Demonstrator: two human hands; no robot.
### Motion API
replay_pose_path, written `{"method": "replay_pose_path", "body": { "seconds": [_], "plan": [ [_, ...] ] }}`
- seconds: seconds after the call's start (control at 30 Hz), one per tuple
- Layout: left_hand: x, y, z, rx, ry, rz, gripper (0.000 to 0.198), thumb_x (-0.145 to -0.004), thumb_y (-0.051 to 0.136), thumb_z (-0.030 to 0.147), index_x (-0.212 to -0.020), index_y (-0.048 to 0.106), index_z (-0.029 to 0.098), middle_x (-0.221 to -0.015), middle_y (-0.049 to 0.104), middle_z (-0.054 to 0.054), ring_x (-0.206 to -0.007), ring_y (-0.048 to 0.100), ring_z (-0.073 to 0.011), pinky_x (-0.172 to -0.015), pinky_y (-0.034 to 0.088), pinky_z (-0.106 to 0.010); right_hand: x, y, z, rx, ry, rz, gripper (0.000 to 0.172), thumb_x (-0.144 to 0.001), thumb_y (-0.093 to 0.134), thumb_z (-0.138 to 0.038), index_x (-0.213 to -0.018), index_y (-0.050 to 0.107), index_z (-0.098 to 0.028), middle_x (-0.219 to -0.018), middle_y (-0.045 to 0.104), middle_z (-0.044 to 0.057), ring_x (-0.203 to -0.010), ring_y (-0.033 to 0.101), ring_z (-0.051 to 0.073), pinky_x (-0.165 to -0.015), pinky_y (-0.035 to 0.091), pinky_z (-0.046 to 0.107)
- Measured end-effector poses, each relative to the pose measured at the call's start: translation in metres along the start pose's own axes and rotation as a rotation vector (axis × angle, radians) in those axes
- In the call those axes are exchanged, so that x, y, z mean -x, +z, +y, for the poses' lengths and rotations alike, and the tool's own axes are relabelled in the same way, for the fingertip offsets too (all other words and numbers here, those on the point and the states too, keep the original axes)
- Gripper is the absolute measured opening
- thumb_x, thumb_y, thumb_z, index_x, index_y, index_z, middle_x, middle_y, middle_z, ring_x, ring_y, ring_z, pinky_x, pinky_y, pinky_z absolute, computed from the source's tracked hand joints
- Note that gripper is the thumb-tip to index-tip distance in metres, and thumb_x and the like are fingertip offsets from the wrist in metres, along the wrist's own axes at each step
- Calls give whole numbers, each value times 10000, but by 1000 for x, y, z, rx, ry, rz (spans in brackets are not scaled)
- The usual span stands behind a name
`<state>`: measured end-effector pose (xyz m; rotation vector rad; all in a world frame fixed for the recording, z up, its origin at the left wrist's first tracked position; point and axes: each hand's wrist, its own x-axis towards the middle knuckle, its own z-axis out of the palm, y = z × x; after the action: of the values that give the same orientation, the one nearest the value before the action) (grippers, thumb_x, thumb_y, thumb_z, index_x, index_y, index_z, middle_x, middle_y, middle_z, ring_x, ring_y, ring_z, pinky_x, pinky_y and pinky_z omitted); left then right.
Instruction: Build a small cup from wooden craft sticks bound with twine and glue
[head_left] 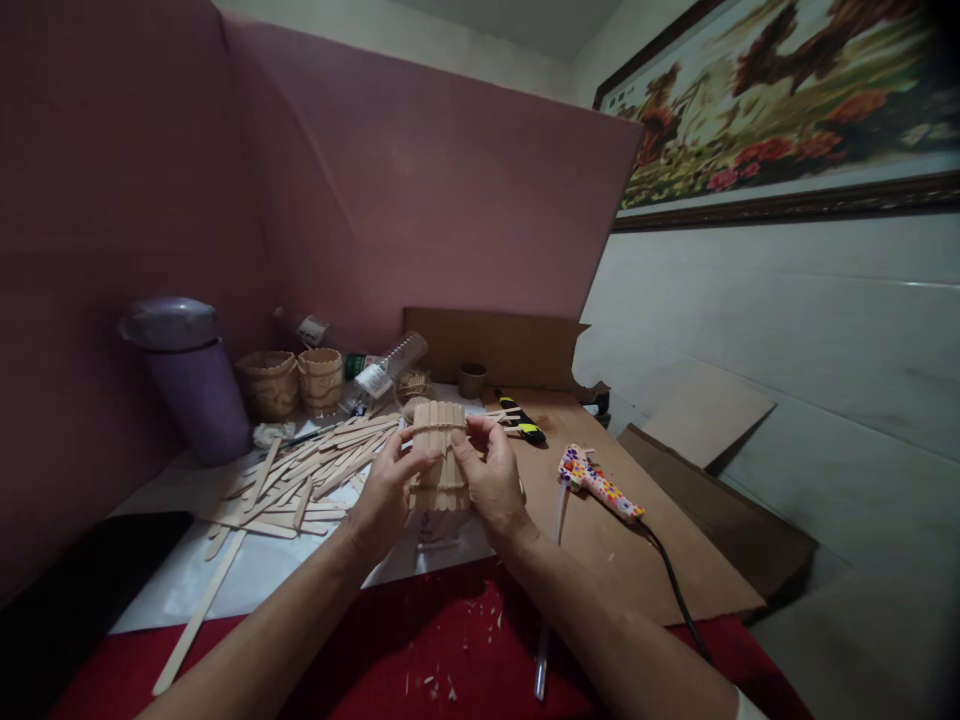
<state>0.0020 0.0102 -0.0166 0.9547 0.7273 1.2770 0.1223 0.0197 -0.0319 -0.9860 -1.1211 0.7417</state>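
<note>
A small round holder made of upright wooden craft sticks (pixel 439 455) stands on white paper (pixel 262 565) in front of me. My left hand (pixel 390 490) grips its left side, thumb and fingers pressed on the sticks. On the right side my right hand (pixel 491 475) is closed around it, fingertips pinching near the cord band at the top rim. A loose pile of flat wooden sticks (pixel 300 470) lies just left of my left hand.
A spotted glue gun (pixel 596 482) with a black cord lies on brown cardboard (pixel 660 560) to the right. Behind are a purple flask (pixel 187 375), two finished stick cups (pixel 289 382), a plastic bottle (pixel 386 372), a yellow-black cutter (pixel 521 418) and a pink backboard (pixel 420 200).
</note>
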Motion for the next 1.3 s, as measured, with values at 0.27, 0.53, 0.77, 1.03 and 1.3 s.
{"method": "replay_pose_path", "body": {
  "seconds": [0.27, 0.53, 0.77, 1.03, 1.3],
  "plan": [
    [-1, -3, -4, -54, 26, 5, 455, -692, 702, 292, -1115, 558, 204, -997, 670, -61, -830, 656, -218, -619, 545, -315, 2, 3, 0, 23, -30, 26, 431, -761, 660, -463, -1049, 569, -154, -1043, 661, 115, -899, 611, 205, -791, 498, 337],
    [-5, -3, -7, -57, 38, 33, 528, -619, 785, 381, -1066, 577, 191, -907, 680, -54, -736, 654, -210, -577, 535, -312, 5, 4, -1, 13, -28, 33, 417, -754, 673, -456, -1042, 580, -169, -1026, 671, 100, -866, 620, 198, -740, 513, 314],
    [-7, -6, -10, -44, 41, 36, 500, -627, 771, 401, -1046, 588, 199, -920, 680, -42, -773, 656, -211, -594, 537, -302, 4, 2, -1, 8, 2, 1, 442, -746, 670, -457, -1064, 580, -163, -1041, 671, 111, -863, 623, 211, -719, 510, 323],
    [-4, -4, -9, -50, 5, 28, 472, -676, 757, 388, -1063, 544, 223, -950, 665, -42, -753, 651, -205, -558, 554, -318, 7, 4, -1, -15, 13, 8, 435, -748, 678, -446, -1058, 570, -160, -1006, 665, 102, -844, 619, 202, -697, 513, 311],
    [-8, -7, -13, -54, -5, 30, 486, -681, 758, 393, -1085, 540, 232, -955, 675, -40, -701, 663, -189, -532, 543, -296, 7, 4, 0, 10, 14, 28, 452, -745, 680, -456, -1065, 563, -160, -1002, 666, 95, -847, 611, 198, -711, 501, 309]
  ]
}}
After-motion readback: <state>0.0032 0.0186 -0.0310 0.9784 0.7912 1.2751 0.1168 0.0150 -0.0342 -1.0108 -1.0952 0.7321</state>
